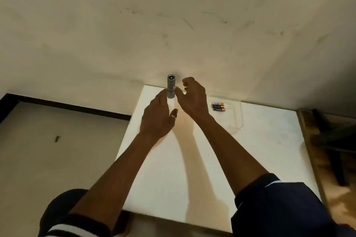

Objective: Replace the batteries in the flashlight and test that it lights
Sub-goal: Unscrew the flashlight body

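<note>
A small silver flashlight (170, 86) stands upright on its end near the far edge of the white table (192, 159), by the wall. My left hand (158, 115) reaches to its left side with straight fingers, the fingertips right beside the lower body. My right hand (192, 98) is just to its right, the thumb tip at the body and the other fingers loosely curled, holding nothing. Two black and orange batteries (218, 107) lie side by side to the right, inside a clear plastic tray (236, 119).
A cream wall (173, 25) rises directly behind the table. The floor (57, 150) with a dark baseboard lies to the left. A wooden edge and dark furniture legs (331, 140) are at the right.
</note>
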